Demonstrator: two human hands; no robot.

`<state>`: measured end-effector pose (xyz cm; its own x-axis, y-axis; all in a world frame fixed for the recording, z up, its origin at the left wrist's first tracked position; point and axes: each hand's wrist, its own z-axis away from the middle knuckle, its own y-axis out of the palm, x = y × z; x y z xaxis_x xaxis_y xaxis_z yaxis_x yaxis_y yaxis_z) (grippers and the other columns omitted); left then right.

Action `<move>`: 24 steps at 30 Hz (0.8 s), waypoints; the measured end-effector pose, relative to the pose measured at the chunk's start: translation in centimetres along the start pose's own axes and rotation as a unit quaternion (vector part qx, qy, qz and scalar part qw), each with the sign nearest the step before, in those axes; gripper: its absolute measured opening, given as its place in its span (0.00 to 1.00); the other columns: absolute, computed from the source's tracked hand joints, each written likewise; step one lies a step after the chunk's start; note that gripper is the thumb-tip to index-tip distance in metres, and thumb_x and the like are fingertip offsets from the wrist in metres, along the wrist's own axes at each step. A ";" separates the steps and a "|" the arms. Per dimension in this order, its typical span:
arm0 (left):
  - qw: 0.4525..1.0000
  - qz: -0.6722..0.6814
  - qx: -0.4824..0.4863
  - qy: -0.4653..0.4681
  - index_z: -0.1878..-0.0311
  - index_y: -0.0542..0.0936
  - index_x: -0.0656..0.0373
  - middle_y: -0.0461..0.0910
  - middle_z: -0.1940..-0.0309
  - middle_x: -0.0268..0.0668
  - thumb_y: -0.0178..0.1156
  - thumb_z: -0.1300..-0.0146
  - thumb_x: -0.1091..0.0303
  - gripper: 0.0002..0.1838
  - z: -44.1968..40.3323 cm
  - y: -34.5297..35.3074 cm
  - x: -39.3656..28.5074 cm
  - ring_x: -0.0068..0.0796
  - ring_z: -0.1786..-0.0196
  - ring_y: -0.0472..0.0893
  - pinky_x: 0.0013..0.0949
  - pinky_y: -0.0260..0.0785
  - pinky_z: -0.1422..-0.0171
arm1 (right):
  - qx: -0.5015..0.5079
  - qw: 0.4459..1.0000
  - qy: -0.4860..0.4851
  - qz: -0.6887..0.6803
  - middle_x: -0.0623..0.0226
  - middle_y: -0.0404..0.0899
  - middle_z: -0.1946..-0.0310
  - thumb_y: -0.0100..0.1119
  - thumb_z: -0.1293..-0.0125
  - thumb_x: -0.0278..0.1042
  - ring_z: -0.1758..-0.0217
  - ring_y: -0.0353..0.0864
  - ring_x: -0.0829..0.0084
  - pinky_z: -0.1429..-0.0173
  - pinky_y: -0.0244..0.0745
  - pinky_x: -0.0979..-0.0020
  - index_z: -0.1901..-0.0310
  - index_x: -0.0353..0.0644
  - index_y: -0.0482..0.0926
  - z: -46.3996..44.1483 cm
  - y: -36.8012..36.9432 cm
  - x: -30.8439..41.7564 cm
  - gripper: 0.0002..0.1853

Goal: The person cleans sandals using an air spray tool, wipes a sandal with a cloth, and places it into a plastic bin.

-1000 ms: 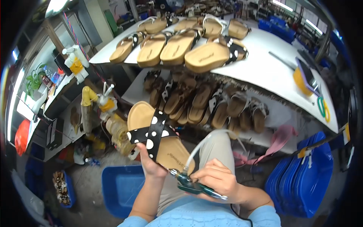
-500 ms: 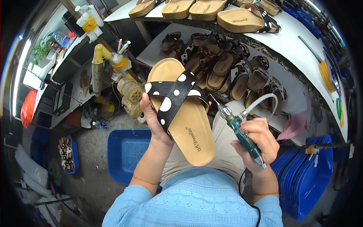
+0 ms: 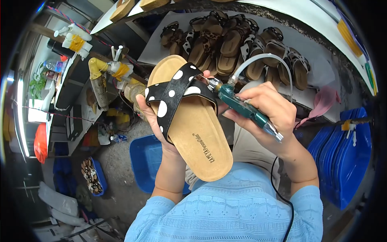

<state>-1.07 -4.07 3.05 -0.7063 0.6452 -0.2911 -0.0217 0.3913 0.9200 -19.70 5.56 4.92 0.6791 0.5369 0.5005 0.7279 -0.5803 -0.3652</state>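
My left hand (image 3: 153, 123) is closed around the edges of a slide sandal (image 3: 201, 151) with a tan footbed and crossed black straps with white dots. The footbed faces up, and the heel end points toward my body. A fingertip shows at the strap's right side; the other fingers are hidden beneath. My right hand (image 3: 268, 111) grips a dark green pen-shaped tool (image 3: 238, 103) with a metal nozzle and a pale flexible hose (image 3: 264, 55). The nozzle is at the right edge of the upper strap; I cannot tell whether it touches.
Several finished-looking sandals (image 3: 229, 42) crowd the shelf ahead, below a white worktop (image 3: 300, 14). A blue bin (image 3: 141, 159) stands on the floor. Stacked blue bins (image 3: 342, 161) are at right. Taped pipes (image 3: 98, 80) rise at left. A black cord (image 3: 282, 193) runs along my right side.
The green tool has moved left and up, bringing its nozzle to the strap's right edge. The sandal stays in my left hand, and the camera view has shifted.
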 end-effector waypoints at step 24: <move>0.996 -0.067 -0.044 0.031 0.23 0.58 0.66 0.60 0.31 0.74 0.48 0.36 0.25 0.54 -0.3 -0.8 0.8 0.63 0.30 0.68 0.58 0.71 0.33 | 0.058 0.995 0.023 0.078 0.67 0.72 0.75 0.81 0.54 0.32 0.75 0.70 0.69 0.71 0.64 0.68 0.74 0.38 0.78 -0.4 -0.9 1.3 0.16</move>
<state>-1.87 -4.05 2.20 -0.7351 0.5487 -0.3981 -0.1782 0.4103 0.8944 -19.52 6.52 6.18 0.7814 0.4161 0.4650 0.6220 -0.5789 -0.5273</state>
